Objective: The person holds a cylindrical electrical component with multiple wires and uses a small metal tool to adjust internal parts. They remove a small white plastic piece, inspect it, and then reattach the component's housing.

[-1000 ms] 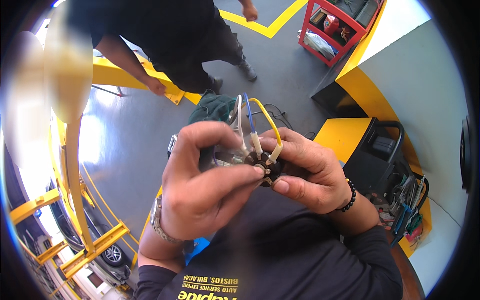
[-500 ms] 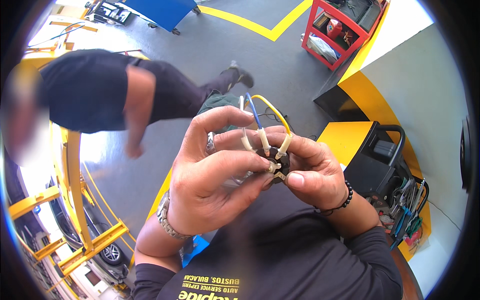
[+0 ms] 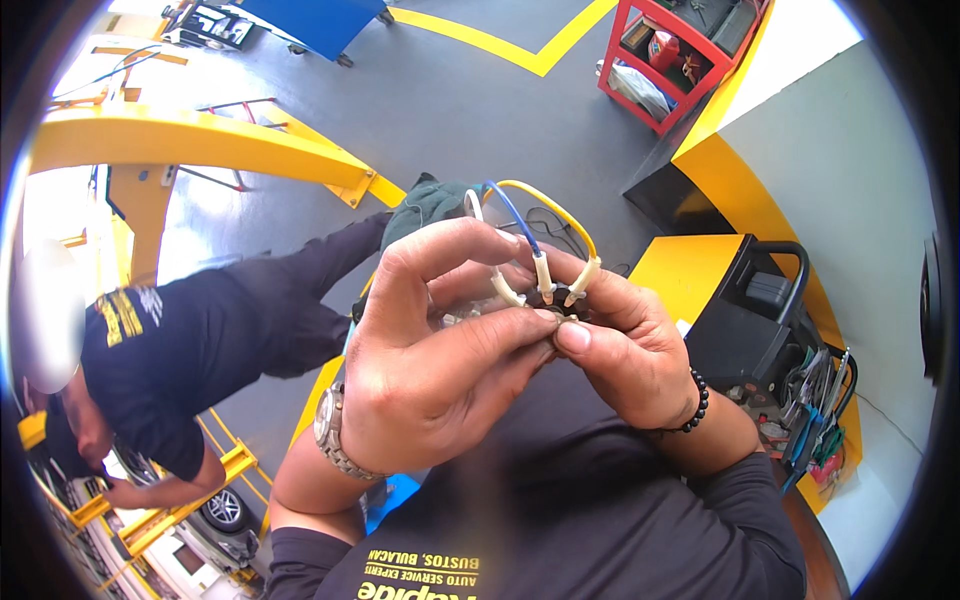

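Note:
Between my hands is a small round black electrical connector (image 3: 571, 308), mostly hidden behind my fingers. White, blue (image 3: 515, 213) and yellow (image 3: 568, 215) wires arch above it, their ends in pale sleeves with metal terminals. My left hand (image 3: 425, 350) closes on the connector's near side, its thumb tip pressed at the terminals and its index finger curled by the white wire (image 3: 473, 206). From the other side, my right hand (image 3: 635, 350) grips the connector, fingers behind and thumb in front. Both thumb tips almost meet. Something clear and shiny shows behind my left thumb.
A co-worker (image 3: 240, 320) in dark clothes is at the left, near yellow lift frames (image 3: 200, 140) and a car wheel (image 3: 224, 508). On the right stands a black and yellow tool cart (image 3: 735, 310) with hand tools. A red shelf cart (image 3: 665, 65) stands farther back.
My left thumb has slid right over the connector, and my right thumb has come up beside it, covering more of it. The wires shifted slightly right. The co-worker has moved lower down the left side.

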Motion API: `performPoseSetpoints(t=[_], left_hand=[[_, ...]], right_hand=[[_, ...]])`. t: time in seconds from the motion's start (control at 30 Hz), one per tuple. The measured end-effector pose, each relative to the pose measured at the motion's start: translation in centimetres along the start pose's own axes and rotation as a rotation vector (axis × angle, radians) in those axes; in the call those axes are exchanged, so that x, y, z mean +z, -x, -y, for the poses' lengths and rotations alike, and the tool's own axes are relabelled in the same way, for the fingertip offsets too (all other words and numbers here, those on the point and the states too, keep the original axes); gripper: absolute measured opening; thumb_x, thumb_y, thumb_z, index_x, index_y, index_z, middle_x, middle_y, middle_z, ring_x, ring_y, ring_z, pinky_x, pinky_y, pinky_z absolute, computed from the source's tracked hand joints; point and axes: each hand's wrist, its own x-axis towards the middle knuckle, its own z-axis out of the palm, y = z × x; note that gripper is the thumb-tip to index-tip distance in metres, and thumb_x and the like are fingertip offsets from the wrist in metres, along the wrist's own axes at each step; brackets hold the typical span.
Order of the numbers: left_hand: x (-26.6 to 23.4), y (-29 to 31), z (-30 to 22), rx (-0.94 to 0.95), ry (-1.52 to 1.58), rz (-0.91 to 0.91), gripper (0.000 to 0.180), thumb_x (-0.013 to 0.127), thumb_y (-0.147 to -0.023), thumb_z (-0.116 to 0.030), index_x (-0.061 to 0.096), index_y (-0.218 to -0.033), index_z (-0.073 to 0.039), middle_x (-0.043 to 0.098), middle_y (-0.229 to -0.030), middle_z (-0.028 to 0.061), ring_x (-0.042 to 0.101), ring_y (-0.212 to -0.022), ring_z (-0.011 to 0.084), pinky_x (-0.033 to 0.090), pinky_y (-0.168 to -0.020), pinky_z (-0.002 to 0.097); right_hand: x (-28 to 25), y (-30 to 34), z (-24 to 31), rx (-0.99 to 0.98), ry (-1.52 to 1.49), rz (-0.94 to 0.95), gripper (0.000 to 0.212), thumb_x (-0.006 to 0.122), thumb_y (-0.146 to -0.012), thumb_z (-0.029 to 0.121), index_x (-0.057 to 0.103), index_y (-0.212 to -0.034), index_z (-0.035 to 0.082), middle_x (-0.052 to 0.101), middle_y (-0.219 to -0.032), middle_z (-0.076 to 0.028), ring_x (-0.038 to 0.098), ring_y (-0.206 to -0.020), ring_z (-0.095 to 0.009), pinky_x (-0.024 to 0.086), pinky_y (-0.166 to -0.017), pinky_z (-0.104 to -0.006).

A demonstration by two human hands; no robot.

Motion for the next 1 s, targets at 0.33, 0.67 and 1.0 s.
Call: performPoseSetpoints(t=[0.33,0.67,1.0], left_hand=[[0.2,1.3,0.8,-0.121,0.233,-0.18,0.059,0.074,-0.08,0.004,0.043,-0.13,0.001,0.045,-0.132,0.02,0.064,-0.109,0.0231,0.056,-0.09,0.0338],[-0.7,0.9,0.3,-0.129,0.25,0.052,0.072,0.071,-0.086,-0.001,0.031,-0.146,0.001,0.059,-0.119,0.0173,0.064,-0.104,0.0196,0.054,-0.088,0.0318],[-0.4,0.3,0.3,-0.097,0.166,-0.023,0.027,0.075,-0.081,0.0,0.073,-0.107,-0.004,0.06,-0.122,0.0242,0.068,-0.103,0.0323,0.055,-0.089,0.0376]], right_hand=[[0.0,-0.2,0.0,-0.088,0.092,0.031,0.057,0.053,-0.099,0.006,0.035,-0.152,-0.004,0.053,-0.145,-0.016,0.052,-0.132,-0.023,0.04,-0.111,-0.0384],[0.2,-0.7,0.1,-0.196,0.274,0.147,0.061,0.05,-0.1,0.004,0.026,-0.156,-0.003,0.049,-0.147,-0.017,0.047,-0.136,-0.024,0.036,-0.114,-0.038],[0.1,-0.6,-0.4,-0.223,0.546,0.009,0.053,0.056,-0.1,0.016,0.04,-0.149,0.0,0.066,-0.124,-0.018,0.066,-0.111,-0.022,0.052,-0.096,-0.0349]])
